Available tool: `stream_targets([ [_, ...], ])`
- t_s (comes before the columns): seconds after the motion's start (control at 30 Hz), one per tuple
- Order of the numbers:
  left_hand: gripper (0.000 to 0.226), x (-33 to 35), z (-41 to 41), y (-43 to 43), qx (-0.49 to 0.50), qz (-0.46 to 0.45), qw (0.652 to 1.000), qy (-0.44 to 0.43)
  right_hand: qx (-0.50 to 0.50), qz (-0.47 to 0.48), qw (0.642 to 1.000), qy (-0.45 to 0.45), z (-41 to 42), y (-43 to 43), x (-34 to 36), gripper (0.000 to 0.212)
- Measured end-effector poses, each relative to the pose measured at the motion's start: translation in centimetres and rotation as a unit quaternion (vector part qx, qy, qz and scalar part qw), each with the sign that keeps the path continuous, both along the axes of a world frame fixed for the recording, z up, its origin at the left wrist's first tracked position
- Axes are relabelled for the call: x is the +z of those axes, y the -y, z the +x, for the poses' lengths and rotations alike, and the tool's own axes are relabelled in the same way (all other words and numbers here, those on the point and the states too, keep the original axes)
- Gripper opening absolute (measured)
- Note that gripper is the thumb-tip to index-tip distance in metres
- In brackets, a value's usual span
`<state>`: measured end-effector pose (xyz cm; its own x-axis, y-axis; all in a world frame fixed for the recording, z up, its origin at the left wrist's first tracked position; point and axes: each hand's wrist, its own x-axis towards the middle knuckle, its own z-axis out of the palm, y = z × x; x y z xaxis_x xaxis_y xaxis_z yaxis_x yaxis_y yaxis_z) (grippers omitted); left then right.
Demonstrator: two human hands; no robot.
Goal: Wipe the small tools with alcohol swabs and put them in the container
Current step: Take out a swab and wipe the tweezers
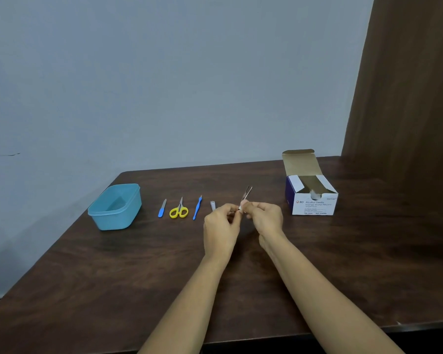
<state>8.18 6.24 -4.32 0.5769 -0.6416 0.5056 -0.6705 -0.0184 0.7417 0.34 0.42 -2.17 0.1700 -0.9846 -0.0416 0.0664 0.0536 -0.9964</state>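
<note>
My left hand (pixel 221 222) and my right hand (pixel 266 218) meet fingertip to fingertip above the table's middle. Metal tweezers (pixel 247 193) stick up and to the right from my right hand's pinch. A white alcohol swab (pixel 240 208) sits at the tweezers' lower part, pinched by my left fingers. In a row to the left lie a blue nail file (pixel 162 208), yellow-handled scissors (pixel 179 210), a thin blue-handled tool (pixel 197 208) and a small metal nail clipper (pixel 212 205). The light blue container (pixel 97 213) stands open at the far left with nothing visible inside.
An open white and purple box of alcohol swabs (pixel 315 204) stands to the right of my hands, its lid flap raised. The dark wooden table (pixel 113 277) ends against a pale wall at the back. A brown curtain (pixel 407 98) hangs at the right.
</note>
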Motion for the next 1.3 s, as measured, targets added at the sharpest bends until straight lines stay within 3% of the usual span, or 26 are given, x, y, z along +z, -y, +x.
stream_targets([
  [0.43, 0.012, 0.0, 0.0, 0.1, -0.017, -0.005, 1.0, 0.0, -0.033, 0.02, 0.998, 0.044, -0.2, 0.4, 0.2, 0.014],
  [0.57, 0.01, -0.1, 0.3, 0.2, -0.006, -0.012, 1.0, -0.003, 0.011, -0.02, 1.0, -0.004, 0.2, 0.3, -0.4, 0.018],
  [0.77, 0.009, -0.4, 0.7, 0.3, 0.001, -0.013, 1.0, -0.015, 0.052, -0.019, 0.998, -0.006, 0.0, 0.5, -0.4, 0.017],
  [1.0, 0.009, -0.2, 0.4, 0.1, -0.018, -0.021, 0.997, -0.068, 0.006, 0.078, 0.993, 0.091, -0.7, 1.8, 0.2, 0.019],
  [1.3, 0.009, -0.1, 0.4, 0.2, -0.039, -0.036, 0.986, -0.158, -0.042, 0.168, 0.956, 0.236, -1.8, 2.7, 0.5, 0.016],
])
